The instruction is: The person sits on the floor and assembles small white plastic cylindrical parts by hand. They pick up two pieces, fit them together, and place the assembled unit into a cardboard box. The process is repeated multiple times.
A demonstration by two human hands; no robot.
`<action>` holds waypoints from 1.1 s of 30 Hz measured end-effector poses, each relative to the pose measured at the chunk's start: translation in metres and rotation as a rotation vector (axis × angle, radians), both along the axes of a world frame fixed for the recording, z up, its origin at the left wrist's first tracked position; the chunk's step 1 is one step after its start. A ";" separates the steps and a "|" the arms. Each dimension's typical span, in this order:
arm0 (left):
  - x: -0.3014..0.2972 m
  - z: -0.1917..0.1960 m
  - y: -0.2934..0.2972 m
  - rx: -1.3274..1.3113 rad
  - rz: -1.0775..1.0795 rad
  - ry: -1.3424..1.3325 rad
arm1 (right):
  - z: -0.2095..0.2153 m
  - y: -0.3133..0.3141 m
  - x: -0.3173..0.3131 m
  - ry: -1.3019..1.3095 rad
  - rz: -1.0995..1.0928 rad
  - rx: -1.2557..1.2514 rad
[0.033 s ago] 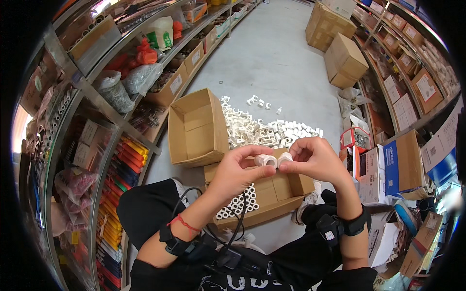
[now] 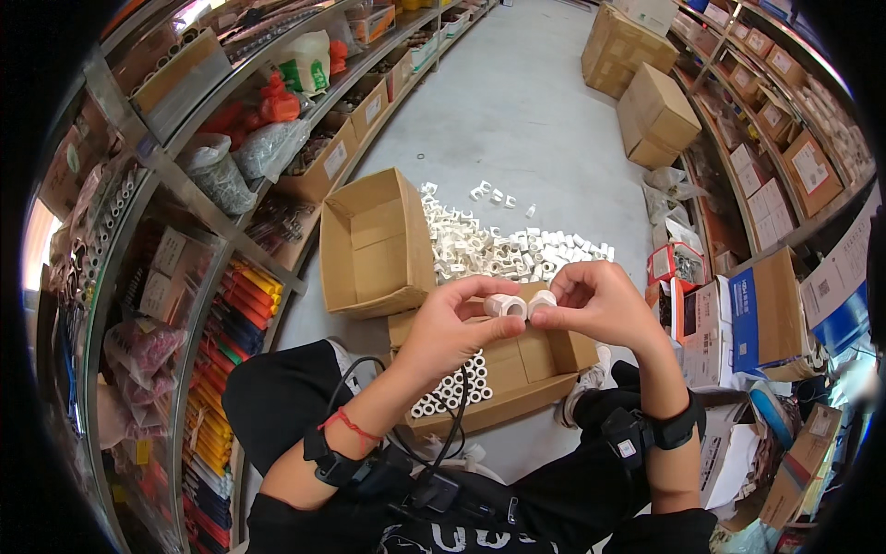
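My left hand point(image 2: 461, 323) is closed around a white plastic pipe fitting point(image 2: 504, 306), whose round opening faces right. Between the thumb and fingers of my right hand point(image 2: 595, 300) is a second white pipe fitting point(image 2: 542, 300), close beside the first; whether the two touch I cannot tell. Both hands are above an open cardboard box point(image 2: 503, 374). Short white pipe couplings point(image 2: 452, 392) stand in rows at the left of that box, their round ends up. Behind it, a loose heap of white pipe clips and couplings point(image 2: 480, 242) covers part of the floor.
An open cardboard box point(image 2: 377, 242) lies tilted left of the heap. Metal shelving point(image 2: 166, 180) with bags and coloured rods runs along the left. Stacked cartons point(image 2: 657, 115) stand at the far right, with more boxes point(image 2: 771, 314) nearer. A black cable point(image 2: 461, 402) hangs before my body.
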State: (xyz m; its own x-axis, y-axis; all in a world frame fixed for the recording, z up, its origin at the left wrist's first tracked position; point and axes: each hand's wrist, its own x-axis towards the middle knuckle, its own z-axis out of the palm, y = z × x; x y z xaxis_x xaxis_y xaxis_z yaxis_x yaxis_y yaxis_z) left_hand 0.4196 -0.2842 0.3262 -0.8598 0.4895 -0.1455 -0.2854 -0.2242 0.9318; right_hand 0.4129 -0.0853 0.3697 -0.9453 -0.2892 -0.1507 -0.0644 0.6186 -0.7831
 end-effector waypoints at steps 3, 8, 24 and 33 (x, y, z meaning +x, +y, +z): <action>0.000 0.001 0.000 -0.015 -0.015 0.008 | 0.000 0.000 0.000 -0.020 -0.006 -0.002; 0.003 0.003 0.002 0.082 -0.019 -0.028 | -0.007 -0.001 -0.001 -0.038 -0.019 -0.200; 0.002 0.004 0.001 0.095 -0.022 -0.089 | -0.010 -0.009 0.001 -0.068 -0.003 -0.152; 0.002 0.002 0.001 0.059 -0.013 -0.129 | -0.010 -0.013 0.002 0.018 -0.031 -0.149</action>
